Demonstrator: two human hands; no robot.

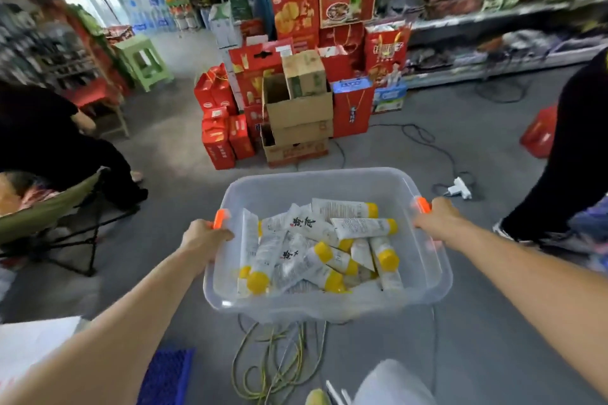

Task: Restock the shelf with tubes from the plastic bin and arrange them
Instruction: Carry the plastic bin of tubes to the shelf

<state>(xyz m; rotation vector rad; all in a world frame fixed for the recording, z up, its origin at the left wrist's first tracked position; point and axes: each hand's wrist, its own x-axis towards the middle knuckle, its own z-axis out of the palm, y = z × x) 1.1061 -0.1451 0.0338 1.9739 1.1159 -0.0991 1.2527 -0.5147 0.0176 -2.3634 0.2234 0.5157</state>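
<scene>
Left hand [204,237] and right hand [435,217] are wrapped round the handles [219,219] of the bin [329,186]; the shelf [493,18] is placed far right

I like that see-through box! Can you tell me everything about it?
The plastic bin is clear, rectangular, round-cornered and lidless, with an orange clip at each end. It is held above the grey floor: the left hand grips its left end, the right hand its right end. White tubes with yellow caps lie heaped inside.
</scene>
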